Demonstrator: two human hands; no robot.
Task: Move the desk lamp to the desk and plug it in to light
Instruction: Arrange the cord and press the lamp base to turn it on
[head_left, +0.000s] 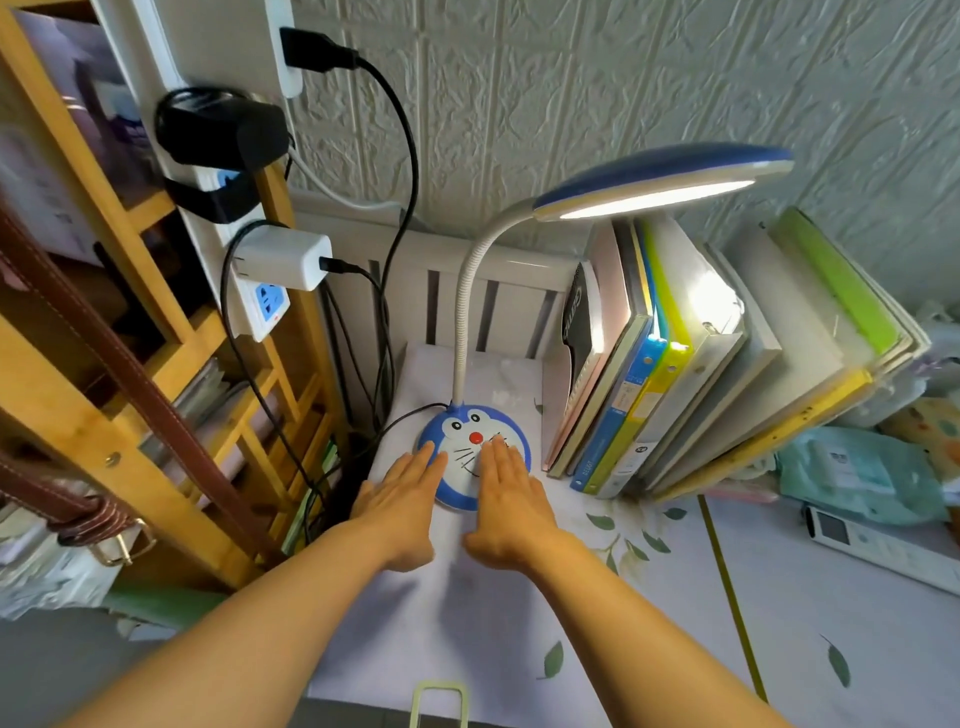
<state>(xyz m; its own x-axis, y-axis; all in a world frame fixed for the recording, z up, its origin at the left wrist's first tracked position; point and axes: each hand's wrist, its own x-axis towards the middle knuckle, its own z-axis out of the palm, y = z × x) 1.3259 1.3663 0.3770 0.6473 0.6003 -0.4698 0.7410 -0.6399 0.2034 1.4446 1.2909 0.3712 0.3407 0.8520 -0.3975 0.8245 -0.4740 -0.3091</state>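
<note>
a: where does your lamp (474, 447) sit?
b: on the surface (779, 623), its base just left of the leaning row of books (675, 364), its head over them. your left hand (402, 499) and right hand (511, 493) lie flat on the base's near edge.
a: and left of you?
b: the shelf (156, 415), with the power strip (254, 291) on it, behind and left of the lamp. the remote (878, 545) lies far right.
</note>
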